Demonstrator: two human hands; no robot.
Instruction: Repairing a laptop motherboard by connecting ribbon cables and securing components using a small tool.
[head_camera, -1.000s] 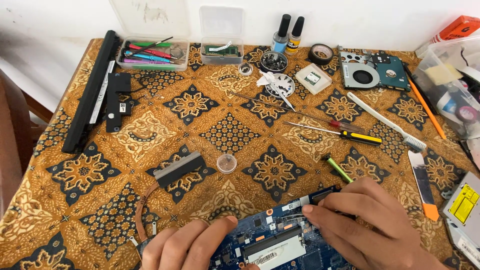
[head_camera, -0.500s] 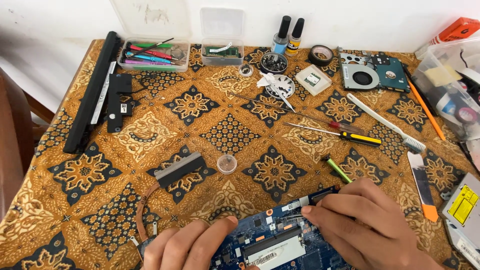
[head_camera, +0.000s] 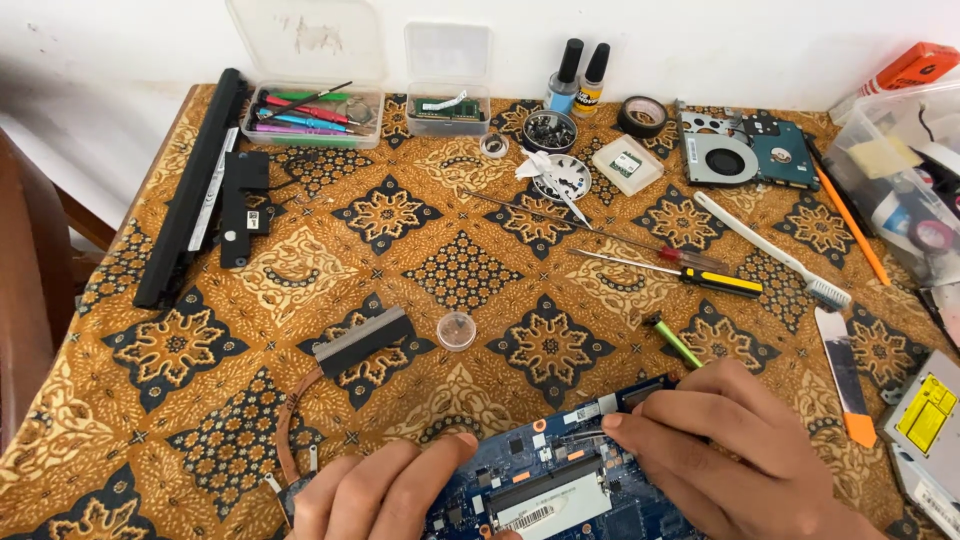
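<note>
A blue laptop circuit board (head_camera: 545, 475) lies at the near edge of the patterned cloth. My left hand (head_camera: 385, 492) rests flat on the board's left end, fingers together, holding it down. My right hand (head_camera: 725, 450) lies over the board's right side, its fingertips pinched on a small part at the board's upper edge; what they pinch is too small to tell. A green-handled tool (head_camera: 673, 340) lies just beyond my right hand. A copper heat pipe with a black heatsink (head_camera: 362, 340) sits left of the board.
Two screwdrivers (head_camera: 690, 270), a white toothbrush (head_camera: 770, 250), an orange-tipped pry tool (head_camera: 845, 375) and a small clear cap (head_camera: 456, 330) lie mid-table. Along the back: tool trays (head_camera: 310, 110), bottles, screw dishes, tape, a fan assembly (head_camera: 735, 155). A black battery bar (head_camera: 190, 190) lies left; a drive (head_camera: 925, 420) right.
</note>
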